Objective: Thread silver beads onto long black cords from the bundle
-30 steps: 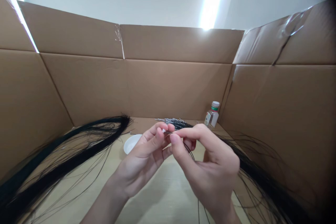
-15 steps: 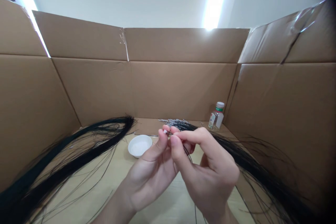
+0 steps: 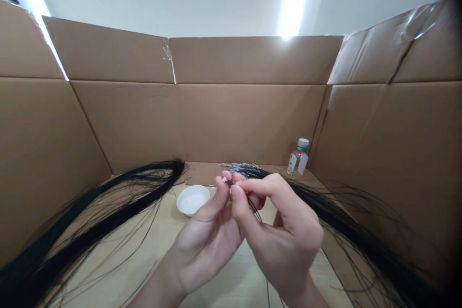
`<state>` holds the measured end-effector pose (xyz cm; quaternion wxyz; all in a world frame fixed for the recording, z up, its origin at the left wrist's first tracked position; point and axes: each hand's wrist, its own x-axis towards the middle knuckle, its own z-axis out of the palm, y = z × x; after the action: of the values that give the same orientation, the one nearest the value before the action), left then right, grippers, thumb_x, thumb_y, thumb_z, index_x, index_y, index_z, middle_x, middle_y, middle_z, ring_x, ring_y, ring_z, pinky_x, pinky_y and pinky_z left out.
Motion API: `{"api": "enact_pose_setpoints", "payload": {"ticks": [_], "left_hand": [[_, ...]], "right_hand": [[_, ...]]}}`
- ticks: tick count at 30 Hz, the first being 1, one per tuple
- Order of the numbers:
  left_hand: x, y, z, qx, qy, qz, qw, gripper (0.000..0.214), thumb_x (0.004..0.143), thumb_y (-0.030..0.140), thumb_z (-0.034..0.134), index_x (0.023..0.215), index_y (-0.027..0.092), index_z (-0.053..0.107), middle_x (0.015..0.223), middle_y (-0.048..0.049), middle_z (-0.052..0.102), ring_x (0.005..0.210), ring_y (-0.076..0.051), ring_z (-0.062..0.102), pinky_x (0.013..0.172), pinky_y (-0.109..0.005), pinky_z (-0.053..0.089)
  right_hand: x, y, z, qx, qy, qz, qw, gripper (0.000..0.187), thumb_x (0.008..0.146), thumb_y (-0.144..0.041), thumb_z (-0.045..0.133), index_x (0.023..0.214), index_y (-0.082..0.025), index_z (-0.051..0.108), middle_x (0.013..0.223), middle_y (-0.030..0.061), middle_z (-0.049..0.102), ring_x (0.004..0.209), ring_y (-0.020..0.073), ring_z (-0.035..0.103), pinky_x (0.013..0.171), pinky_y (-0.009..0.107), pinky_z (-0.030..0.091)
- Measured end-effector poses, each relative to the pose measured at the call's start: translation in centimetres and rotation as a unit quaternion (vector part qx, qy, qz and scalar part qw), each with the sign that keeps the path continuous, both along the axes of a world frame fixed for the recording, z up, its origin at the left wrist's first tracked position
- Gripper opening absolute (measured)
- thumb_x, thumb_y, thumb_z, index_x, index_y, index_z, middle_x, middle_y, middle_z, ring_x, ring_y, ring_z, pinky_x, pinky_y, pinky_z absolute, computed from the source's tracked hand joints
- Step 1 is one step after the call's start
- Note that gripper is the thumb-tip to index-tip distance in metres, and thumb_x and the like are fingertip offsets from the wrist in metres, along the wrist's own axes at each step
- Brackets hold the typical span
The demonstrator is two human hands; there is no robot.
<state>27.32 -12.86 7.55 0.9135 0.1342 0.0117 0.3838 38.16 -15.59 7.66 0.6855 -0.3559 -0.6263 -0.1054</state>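
Note:
Between the fingertips of my left hand (image 3: 209, 255), which is turned palm up, a small white piece (image 3: 225, 180) is pinched. Its exact kind is too small to make out. My right hand (image 3: 285, 231) holds thin black wires (image 3: 258, 216) between thumb and forefinger, right beside the white piece. The wires' tips reach the white piece, and their tails hang down behind my right hand. Whether the tips are inside it cannot be seen. A shallow white bowl (image 3: 193, 200) stands just left of my hands, with small pale things in it, hard to tell apart.
A thick bundle of black wires (image 3: 144, 197) lies on the left. Another bundle (image 3: 346, 221) runs along the right, its silvery ends (image 3: 245, 169) behind my hands. A white-capped clear bottle (image 3: 298, 158) stands at the back right. Cardboard walls (image 3: 249, 120) surround the pale table (image 3: 151, 255).
Both hands have shifted very slightly left with the white piece and the wires. The grip of each hand looks the same.

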Motion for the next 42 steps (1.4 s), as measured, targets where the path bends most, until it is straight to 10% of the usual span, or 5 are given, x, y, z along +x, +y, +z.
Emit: {"api": "enact_pose_setpoints", "payload": {"ticks": [42], "left_hand": [[0.5, -0.1, 0.5, 0.071, 0.097, 0.132, 0.984, 0.019, 0.077, 0.022, 0.089, 0.091, 0.013, 0.079, 0.089, 0.0, 0.077, 0.083, -0.011, 0.073, 0.082, -0.019, 0.062]], "right_hand": [[-0.2, 1.1, -0.7, 0.018, 0.018, 0.008, 1.0, 0.014, 0.091, -0.006, 0.067, 0.091, -0.02, 0.07, 0.068, -0.004, 0.06, 0.059, 0.0103, 0.05, 0.056, 0.026, 0.046]]}}
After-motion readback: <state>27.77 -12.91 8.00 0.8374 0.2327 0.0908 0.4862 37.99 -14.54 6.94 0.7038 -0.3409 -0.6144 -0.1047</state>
